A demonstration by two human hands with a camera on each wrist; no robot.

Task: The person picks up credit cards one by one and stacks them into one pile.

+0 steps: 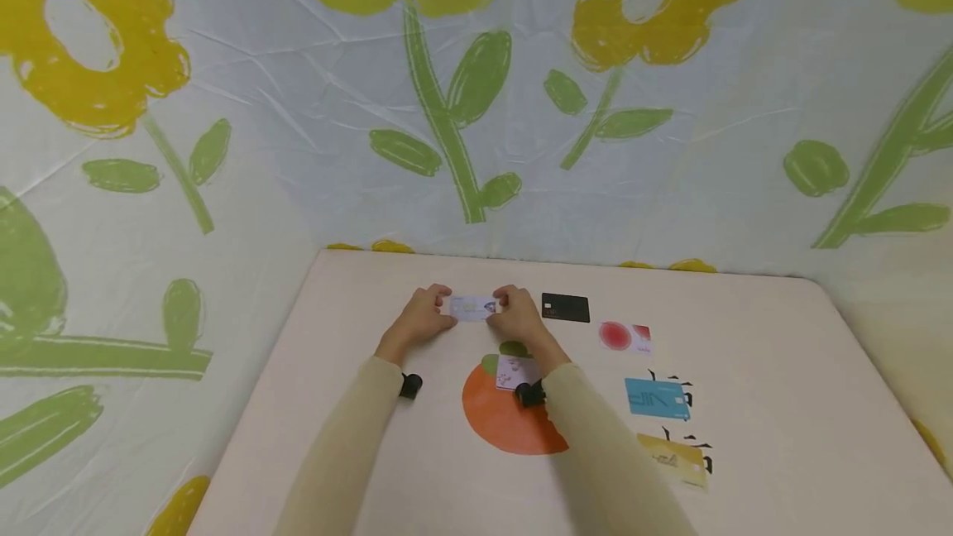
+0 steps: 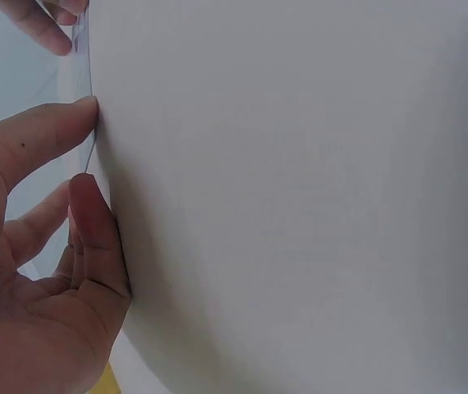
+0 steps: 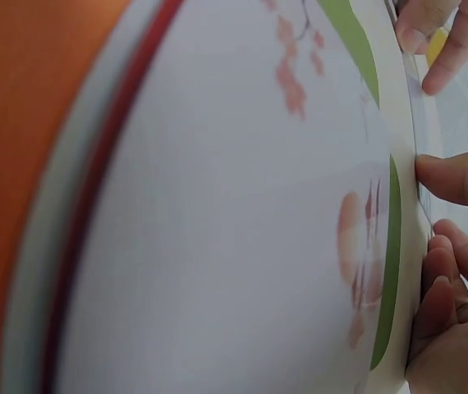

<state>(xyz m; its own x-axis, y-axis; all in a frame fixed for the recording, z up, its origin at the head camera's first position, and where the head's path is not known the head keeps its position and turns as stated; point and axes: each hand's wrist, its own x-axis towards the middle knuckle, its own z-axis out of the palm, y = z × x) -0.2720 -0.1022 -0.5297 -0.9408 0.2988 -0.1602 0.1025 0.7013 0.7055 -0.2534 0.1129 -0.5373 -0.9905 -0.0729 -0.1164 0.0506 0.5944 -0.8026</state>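
Note:
A pale lavender card with yellow marks and a small dark figure at its right end is held between both hands at the far part of the table. My left hand pinches its left end, thumb at the near corner and a finger at the far one. At the right end, my right hand pinches it the same way. In the left wrist view the card appears nearly edge-on. Below the right wrist lies a white card with pink blossoms, partly covered by the wrist camera.
Right of the hands lie a black card, a white card with a red circle, a blue card and a gold card. The pale table bears an orange fruit print. Flowered cloth hangs behind and at the sides.

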